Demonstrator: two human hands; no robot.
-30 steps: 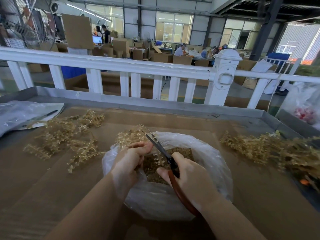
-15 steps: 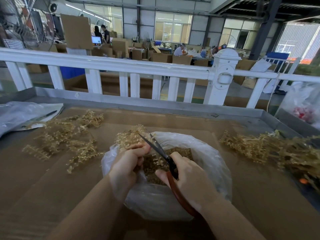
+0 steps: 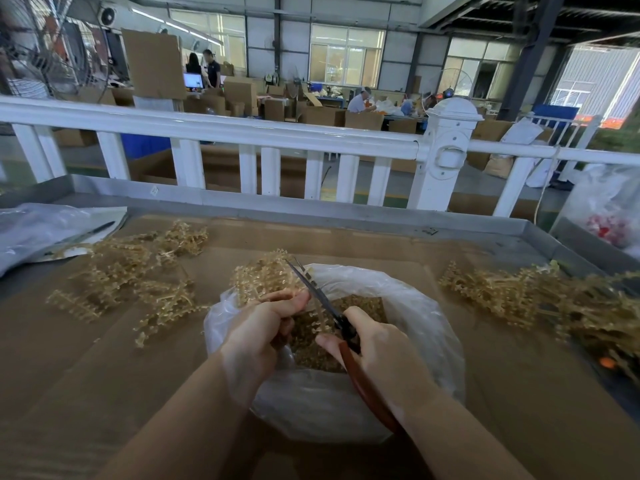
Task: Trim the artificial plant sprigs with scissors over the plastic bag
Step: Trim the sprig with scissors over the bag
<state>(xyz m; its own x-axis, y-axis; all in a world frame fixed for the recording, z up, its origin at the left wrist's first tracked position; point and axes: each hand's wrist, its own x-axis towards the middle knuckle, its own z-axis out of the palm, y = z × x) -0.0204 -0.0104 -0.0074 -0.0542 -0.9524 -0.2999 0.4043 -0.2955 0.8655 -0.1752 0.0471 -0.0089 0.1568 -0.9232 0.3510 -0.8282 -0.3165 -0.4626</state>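
Two hands over the plastic bag (image 3: 429,327): left hand (image 3: 258,337) gripped a gold sprig (image 3: 263,280), right hand (image 3: 384,355) squeezed red-handled scissors (image 3: 332,315), blades parted.

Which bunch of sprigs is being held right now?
The sprig bunch over the plastic bag, gripped by the left hand; the other piles lie untouched on the cardboard.
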